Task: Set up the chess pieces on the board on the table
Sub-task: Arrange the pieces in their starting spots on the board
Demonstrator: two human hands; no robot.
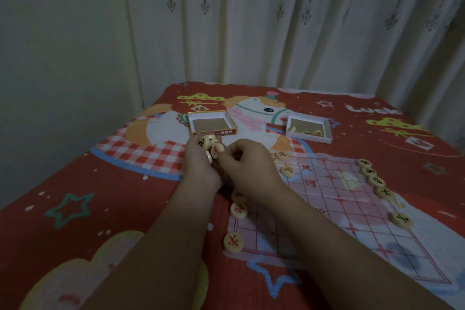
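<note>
Nearest the camera: two bare forearms are reaching forward over the cloth-covered table (75, 209), their lower ends cut off by the frame's bottom edge.
Board (334, 211): a thin translucent sheet with a red grid is lying on the cloth; its left edge is partly hidden under the right forearm and its printed characters are too blurred to read.
Pieces on the board's near-left edge: a red-marked disc (233, 241) is sitting at the corner, another (238, 210) just beyond it, and a third is half hidden by the right wrist.
Pieces on the board's right edge: a row of black-marked discs (376, 181) is running along it, with one disc (401, 220) set apart nearer the camera.
Left hand (201, 161): at the board's far-left corner, it is cupping a small pile of discs (210, 145) against its curled fingers.
Right hand (247, 166): just beside the left one, its fingers are curling and pinching at a disc in that pile; the contact itself is hard to make out.
Beyond the board: an open box half (212, 123) is showing a bare floor, and a second white tray (308, 128) is holding a few dim discs.
Surface: a red cartoon-print cloth.
Room: pale patterned curtains (276, 20) are hanging behind the table in dim light.
</note>
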